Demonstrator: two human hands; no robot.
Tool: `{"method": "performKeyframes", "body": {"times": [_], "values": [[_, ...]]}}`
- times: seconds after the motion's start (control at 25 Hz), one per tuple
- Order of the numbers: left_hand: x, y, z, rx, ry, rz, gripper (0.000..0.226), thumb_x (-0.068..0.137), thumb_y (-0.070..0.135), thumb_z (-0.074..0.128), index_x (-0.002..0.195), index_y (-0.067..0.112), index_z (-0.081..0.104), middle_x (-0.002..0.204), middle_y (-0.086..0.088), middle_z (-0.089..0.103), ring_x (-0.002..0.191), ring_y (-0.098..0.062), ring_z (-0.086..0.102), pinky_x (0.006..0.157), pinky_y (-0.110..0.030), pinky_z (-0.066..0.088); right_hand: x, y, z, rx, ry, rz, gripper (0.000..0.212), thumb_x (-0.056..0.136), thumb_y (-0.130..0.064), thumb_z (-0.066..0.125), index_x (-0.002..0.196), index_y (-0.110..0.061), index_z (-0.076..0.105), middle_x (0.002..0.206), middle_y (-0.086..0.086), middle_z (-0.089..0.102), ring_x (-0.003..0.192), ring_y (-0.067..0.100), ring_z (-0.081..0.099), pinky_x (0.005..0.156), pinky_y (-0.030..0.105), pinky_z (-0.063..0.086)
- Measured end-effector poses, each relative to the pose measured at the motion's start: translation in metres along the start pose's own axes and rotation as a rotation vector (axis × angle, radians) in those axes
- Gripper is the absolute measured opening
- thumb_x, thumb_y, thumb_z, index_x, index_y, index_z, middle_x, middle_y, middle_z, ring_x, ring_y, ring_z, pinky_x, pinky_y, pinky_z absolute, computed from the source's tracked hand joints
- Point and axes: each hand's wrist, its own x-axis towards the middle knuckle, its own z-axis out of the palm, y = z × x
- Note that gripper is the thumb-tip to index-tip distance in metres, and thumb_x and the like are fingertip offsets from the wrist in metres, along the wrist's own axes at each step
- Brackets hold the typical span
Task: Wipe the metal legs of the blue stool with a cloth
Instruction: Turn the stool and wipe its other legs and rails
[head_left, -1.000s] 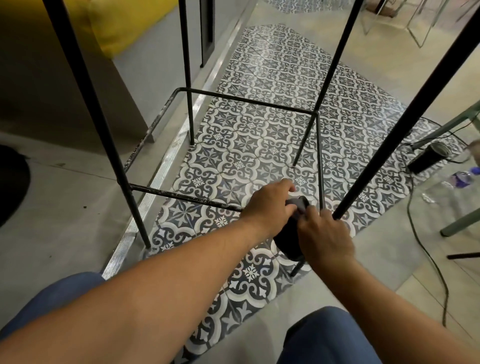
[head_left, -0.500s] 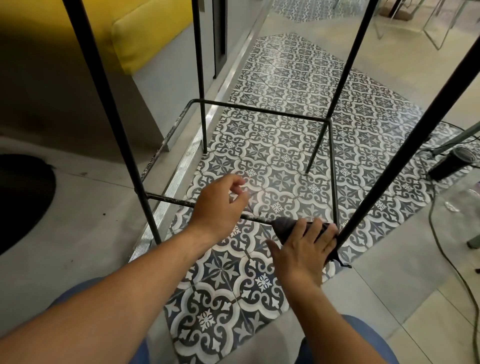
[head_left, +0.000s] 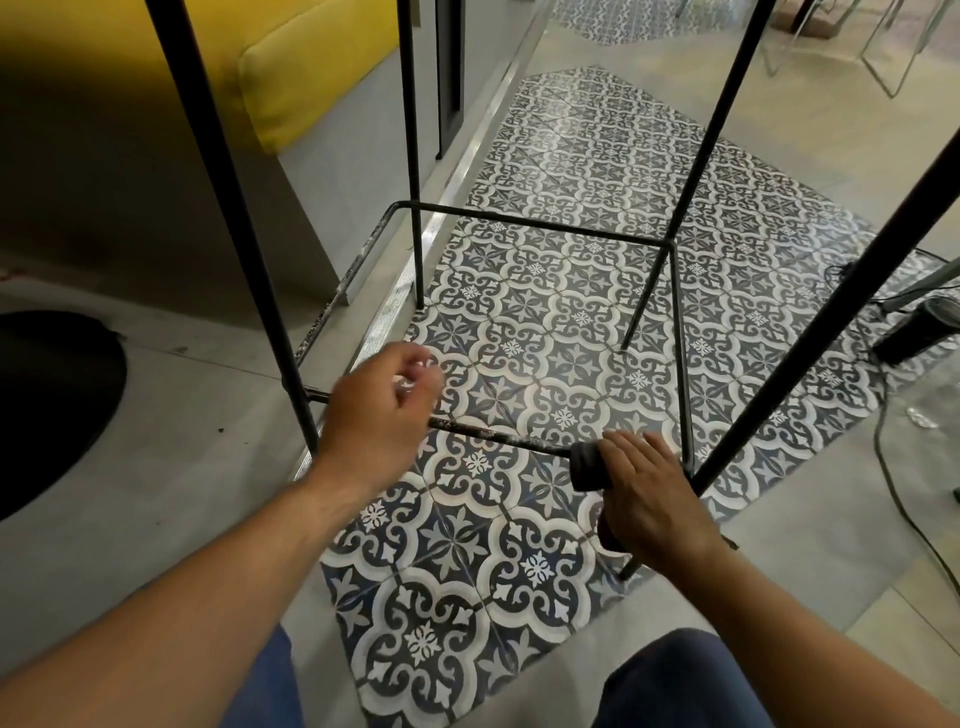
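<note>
The only container in view is a dark cup (head_left: 915, 335) at 3 o'clock, lying tilted on the floor; what it holds cannot be made out. A thin black cable (head_left: 894, 483) runs along the floor just beside it.

The stool shows four black metal legs: near left (head_left: 223, 208), far left (head_left: 413, 156), far right (head_left: 698, 150) and near right (head_left: 857, 291). Four thin bars join them low down into a square footrest, and the near bar (head_left: 498, 436) is scuffed and speckled pale. The seat is out of view.

One dark grey cloth (head_left: 588, 464) sits at 5 o'clock, wrapped round the right end of the near bar, close to the near right leg. The right hand (head_left: 655, 501) grips it, fingers curled over the top of the cloth and bar. The left hand (head_left: 378, 410), at 7 o'clock, hangs over the left half of the same bar with fingers loosely curled and nothing in them; whether it touches the bar cannot be told.

Two knees in blue trousers (head_left: 675, 680) show at 6 o'clock.

The stool stands on a patch of blue-and-white patterned tiles (head_left: 561, 322) set in plain grey floor (head_left: 171, 467), with a metal strip (head_left: 415, 270) along the tiles' left edge. A yellow cushion (head_left: 311, 67) lies at 11 o'clock and a round black shape (head_left: 52, 410) at 9 o'clock.
</note>
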Motion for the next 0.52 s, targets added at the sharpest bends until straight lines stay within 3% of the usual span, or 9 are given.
{"method": "performKeyframes", "body": {"times": [0.08, 0.2, 0.28, 0.4, 0.52], "values": [[0.003, -0.005, -0.017, -0.016, 0.155, -0.051, 0.006, 0.094, 0.042, 0.054, 0.098, 0.038, 0.057, 0.083, 0.022, 0.060, 0.076, 0.017, 0.057, 0.050, -0.001, 0.040, 0.002, 0.007, -0.004, 0.012, -0.003, -0.053, 0.051, 0.075, 0.002, 0.063, 0.125, -0.001, 0.057, 0.127, 0.018, 0.061, 0.122, 0.033, 0.054, 0.110, 0.049, 0.028], [0.016, -0.008, -0.034, 0.015, 0.390, -0.122, 0.010, 0.093, 0.040, 0.055, 0.098, 0.031, 0.057, 0.084, 0.018, 0.059, 0.071, 0.006, 0.057, 0.053, 0.002, 0.036, 0.001, 0.005, -0.005, 0.004, -0.006, -0.057, 0.060, 0.070, 0.005, 0.062, 0.129, -0.003, 0.055, 0.128, 0.016, 0.061, 0.123, 0.031, 0.054, 0.110, 0.050, 0.029], [0.027, -0.010, -0.040, -0.004, 0.521, -0.152, 0.023, 0.092, 0.041, 0.056, 0.106, 0.022, 0.056, 0.091, 0.008, 0.058, 0.072, -0.001, 0.053, 0.056, 0.002, 0.035, 0.000, -0.002, -0.002, -0.074, -0.035, -0.030, 0.060, 0.076, -0.008, 0.056, 0.135, -0.007, 0.047, 0.127, 0.012, 0.062, 0.117, 0.029, 0.057, 0.107, 0.047, 0.034], [0.036, -0.011, -0.040, 0.002, 0.641, -0.175, 0.036, 0.092, 0.042, 0.056, 0.110, 0.012, 0.053, 0.095, -0.001, 0.053, 0.077, -0.010, 0.049, 0.056, -0.001, 0.035, 0.011, -0.012, -0.001, -0.182, -0.085, 0.062, 0.052, 0.090, -0.029, 0.050, 0.138, -0.013, 0.038, 0.110, 0.004, 0.065, 0.092, 0.024, 0.063, 0.084, 0.040, 0.045], [0.041, -0.012, -0.038, 0.004, 0.729, -0.199, 0.035, 0.092, 0.039, 0.056, 0.107, 0.008, 0.052, 0.095, -0.003, 0.049, 0.077, -0.012, 0.046, 0.055, -0.002, 0.032, 0.025, -0.009, 0.001, -0.150, -0.129, 0.018, 0.040, 0.098, -0.036, 0.043, 0.133, -0.018, 0.036, 0.094, -0.003, 0.066, 0.072, 0.016, 0.061, 0.065, 0.031, 0.042]]}}
